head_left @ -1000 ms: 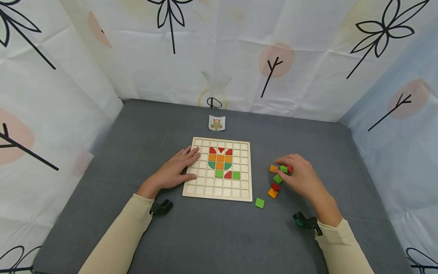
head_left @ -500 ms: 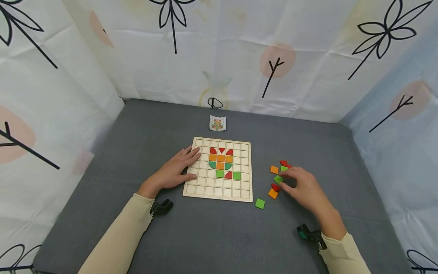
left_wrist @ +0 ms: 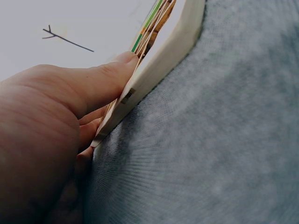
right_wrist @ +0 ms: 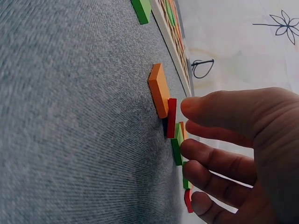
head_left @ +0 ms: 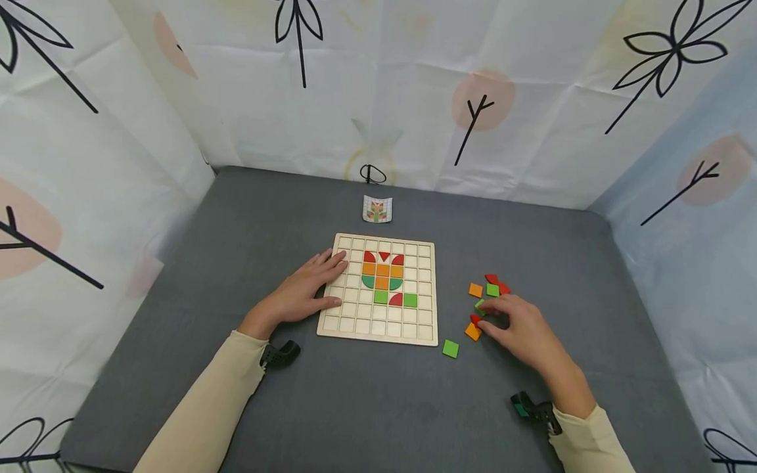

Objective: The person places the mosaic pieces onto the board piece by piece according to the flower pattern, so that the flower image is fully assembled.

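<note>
My left hand (head_left: 304, 289) rests flat on the left edge of a wooden grid board (head_left: 349, 322), its thumb lying along the board's side in the left wrist view. Red, orange and green tiles form a figure in the grid's middle. To the board's right, my right hand (head_left: 520, 328) hovers over loose tiles with fingers apart and bent a little. Its thumb (right_wrist: 201, 108) is beside a red tile (right_wrist: 172, 116), which leans on an orange square tile (right_wrist: 159, 91). A green tile (head_left: 479, 306) is partly under the fingers. Nothing is pinched.
Farther back lie an orange square (head_left: 476, 290), a green square (head_left: 493, 290) and red pieces (head_left: 491, 278). A lone green square (head_left: 451, 349) lies by the board's near right corner. Behind the board is a small pattern card (head_left: 377, 209). Patterned cloth walls surround the grey table (head_left: 367, 407).
My right hand has drawn back toward me from the far tiles to the red and orange ones, uncovering the far red pieces. My left hand has stayed on the board.
</note>
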The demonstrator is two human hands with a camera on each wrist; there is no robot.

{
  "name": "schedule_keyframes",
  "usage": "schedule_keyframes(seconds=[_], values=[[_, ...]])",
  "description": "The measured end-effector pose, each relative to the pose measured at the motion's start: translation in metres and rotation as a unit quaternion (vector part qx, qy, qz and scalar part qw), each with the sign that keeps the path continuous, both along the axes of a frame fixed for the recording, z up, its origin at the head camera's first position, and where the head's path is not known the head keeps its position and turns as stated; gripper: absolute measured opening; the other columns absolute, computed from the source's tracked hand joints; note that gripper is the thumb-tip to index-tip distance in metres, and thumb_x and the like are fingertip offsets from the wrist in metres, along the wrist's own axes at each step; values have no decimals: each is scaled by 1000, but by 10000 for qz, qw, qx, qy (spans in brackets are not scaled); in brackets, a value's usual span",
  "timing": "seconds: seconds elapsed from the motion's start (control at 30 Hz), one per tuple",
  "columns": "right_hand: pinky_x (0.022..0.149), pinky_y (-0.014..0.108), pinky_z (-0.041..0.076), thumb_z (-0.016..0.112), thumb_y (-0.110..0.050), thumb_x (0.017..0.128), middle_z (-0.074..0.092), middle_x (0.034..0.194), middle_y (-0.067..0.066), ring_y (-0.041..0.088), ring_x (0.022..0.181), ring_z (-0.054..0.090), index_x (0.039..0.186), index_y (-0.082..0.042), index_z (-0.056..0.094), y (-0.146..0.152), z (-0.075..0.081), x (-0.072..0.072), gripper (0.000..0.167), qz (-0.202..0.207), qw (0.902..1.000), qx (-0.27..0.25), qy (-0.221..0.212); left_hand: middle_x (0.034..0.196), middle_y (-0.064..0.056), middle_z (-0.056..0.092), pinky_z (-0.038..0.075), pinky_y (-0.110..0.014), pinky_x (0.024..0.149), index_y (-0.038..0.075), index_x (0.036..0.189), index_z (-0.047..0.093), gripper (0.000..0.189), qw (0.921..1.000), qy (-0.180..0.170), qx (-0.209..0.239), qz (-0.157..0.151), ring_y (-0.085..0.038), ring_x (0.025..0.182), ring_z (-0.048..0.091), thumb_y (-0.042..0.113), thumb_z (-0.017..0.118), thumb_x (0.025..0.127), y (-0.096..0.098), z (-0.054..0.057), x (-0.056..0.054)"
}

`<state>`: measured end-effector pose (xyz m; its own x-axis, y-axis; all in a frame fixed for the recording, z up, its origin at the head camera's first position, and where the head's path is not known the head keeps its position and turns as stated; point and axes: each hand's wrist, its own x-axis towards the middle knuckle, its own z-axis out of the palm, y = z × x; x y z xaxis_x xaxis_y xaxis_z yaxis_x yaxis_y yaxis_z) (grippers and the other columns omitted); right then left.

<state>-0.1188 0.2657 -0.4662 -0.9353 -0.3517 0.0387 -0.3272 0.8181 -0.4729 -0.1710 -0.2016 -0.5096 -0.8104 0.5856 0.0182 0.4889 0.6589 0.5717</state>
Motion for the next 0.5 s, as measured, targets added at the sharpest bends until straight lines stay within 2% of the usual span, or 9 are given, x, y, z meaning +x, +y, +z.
schedule_keyframes(seconds=[0.5], values=[[82,50,57,86,-14,95,74,106,0,20,92,65,115,-12,83,-4,-2,0,20,152,9997,180,18,180,-12,17,7,-56,132,6,172,30,85,10000,-17,-11,-15,-36,166,5,36,75,105,-1,-1,-1]])
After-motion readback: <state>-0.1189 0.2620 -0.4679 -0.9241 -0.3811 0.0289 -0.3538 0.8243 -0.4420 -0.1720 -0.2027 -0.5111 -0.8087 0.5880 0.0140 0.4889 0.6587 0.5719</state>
